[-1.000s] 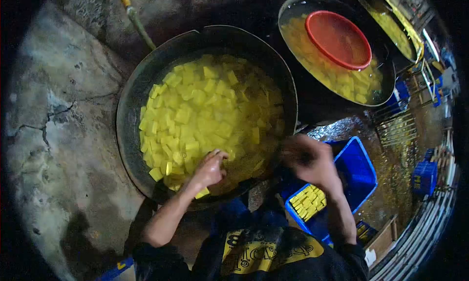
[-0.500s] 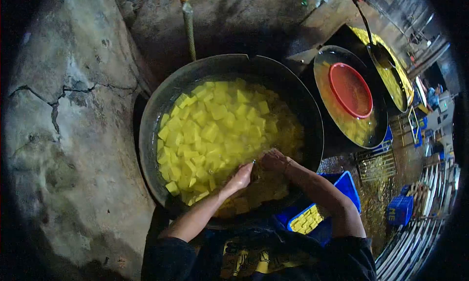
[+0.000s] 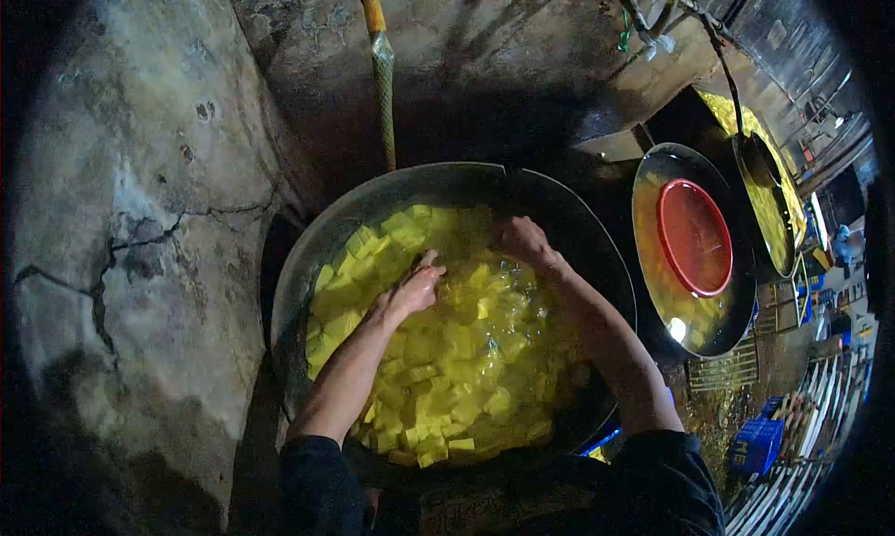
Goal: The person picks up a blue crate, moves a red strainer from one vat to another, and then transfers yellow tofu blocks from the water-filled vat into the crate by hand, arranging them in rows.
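Note:
A big dark round pan (image 3: pixel 308 219) holds cloudy yellow liquid and many yellow tofu cubes (image 3: pixel 438 433). My left hand (image 3: pixel 419 289) is closed at the liquid's surface, left of the pan's middle. Further back and to the right, my right hand (image 3: pixel 525 238) is also closed, its knuckles up. Whatever the fingers grip is hidden by the hands and the murky liquid. Ripples and bright glints lie between my forearms, over the cubes at the near side.
A second pan (image 3: pixel 650 284) to the right holds yellow liquid with a red basin (image 3: pixel 725 256) in it. Behind stands a third pan (image 3: pixel 769 214). A hose (image 3: pixel 383 98) hangs by the back rim. A cracked wall (image 3: pixel 158 350) flanks the left; a blue crate (image 3: pixel 757 443) sits lower right.
Both hands have moved away from me towards the back of the pan, and further apart. The cubes have spread to the near side, and the liquid is more stirred. The view has tilted up.

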`<state>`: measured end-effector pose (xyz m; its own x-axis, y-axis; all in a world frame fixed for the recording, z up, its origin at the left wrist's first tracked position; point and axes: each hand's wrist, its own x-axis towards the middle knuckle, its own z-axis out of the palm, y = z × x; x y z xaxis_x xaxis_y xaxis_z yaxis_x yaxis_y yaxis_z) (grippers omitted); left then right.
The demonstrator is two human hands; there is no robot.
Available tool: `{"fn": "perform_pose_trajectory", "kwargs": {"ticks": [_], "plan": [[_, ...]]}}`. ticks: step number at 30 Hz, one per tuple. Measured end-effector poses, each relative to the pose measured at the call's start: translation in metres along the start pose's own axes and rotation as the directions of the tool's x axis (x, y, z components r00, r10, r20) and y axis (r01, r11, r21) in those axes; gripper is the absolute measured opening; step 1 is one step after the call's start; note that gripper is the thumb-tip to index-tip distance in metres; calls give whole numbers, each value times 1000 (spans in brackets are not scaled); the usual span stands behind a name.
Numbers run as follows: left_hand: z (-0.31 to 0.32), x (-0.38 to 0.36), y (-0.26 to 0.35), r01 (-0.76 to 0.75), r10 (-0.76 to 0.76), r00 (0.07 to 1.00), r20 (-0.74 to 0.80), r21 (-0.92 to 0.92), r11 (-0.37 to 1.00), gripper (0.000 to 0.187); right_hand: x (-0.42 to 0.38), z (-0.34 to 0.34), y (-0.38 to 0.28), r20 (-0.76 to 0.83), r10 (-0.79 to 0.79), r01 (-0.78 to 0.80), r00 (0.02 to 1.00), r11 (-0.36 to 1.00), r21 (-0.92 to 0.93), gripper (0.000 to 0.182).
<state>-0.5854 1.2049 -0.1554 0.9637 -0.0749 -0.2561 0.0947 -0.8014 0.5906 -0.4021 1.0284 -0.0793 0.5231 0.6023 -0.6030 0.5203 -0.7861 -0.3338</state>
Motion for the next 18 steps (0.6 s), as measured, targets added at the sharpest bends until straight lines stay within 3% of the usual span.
{"fn": "perform_pose_trajectory", "kwargs": {"ticks": [1,2,3,4,7,8,9,11,12,13,14,15,16,17,18], "plan": [[8,5,-10,-44,47,999,-13,176,983,37,46,26,24,-149,-77,55,986,988,-145,54],[14,5,-13,35,-38,996,81,41,999,39,73,42,36,-284,-172,85,943,953,-292,42],[7,4,-3,99,-96,985,143,-10,995,40,71,40,31,-282,-173,89,944,953,-290,42],[0,2,7,168,-154,967,205,-52,984,42,66,40,28,-229,-172,113,958,961,-252,48],[-21,-10,34,203,-177,966,188,-129,971,42,56,46,24,-118,-176,155,977,973,-171,60],[-17,-12,29,140,-102,983,153,-258,956,45,56,51,36,-120,-243,252,963,965,68,63],[-14,-13,23,142,-104,982,155,-262,955,45,55,58,53,-137,-304,332,943,894,302,65],[-5,-15,13,-45,15,998,-62,-508,860,54,48,70,81,-213,-397,424,893,581,695,70],[2,-15,11,-47,16,998,-65,-510,859,54,37,71,81,-242,-410,433,879,477,765,72],[9,-16,10,-36,-96,981,-168,-648,760,47,26,71,81,-271,-422,436,865,366,822,73],[13,-16,10,-50,-221,944,-246,-768,639,39,-7,59,67,-310,-456,433,834,195,880,61],[12,-18,12,-57,-219,943,-252,-768,638,39,-29,45,52,-332,-469,427,818,110,897,56],[10,-19,14,-71,-212,965,-157,-927,367,32,-51,31,37,-355,-482,417,801,24,909,51],[10,-21,16,-58,-174,982,-68,-996,61,27,-62,15,16,-196,-460,383,866,359,851,51],[16,-20,18,-61,-173,982,-71,-996,59,27,-65,10,2,-51,-381,307,923,651,694,52]]}}
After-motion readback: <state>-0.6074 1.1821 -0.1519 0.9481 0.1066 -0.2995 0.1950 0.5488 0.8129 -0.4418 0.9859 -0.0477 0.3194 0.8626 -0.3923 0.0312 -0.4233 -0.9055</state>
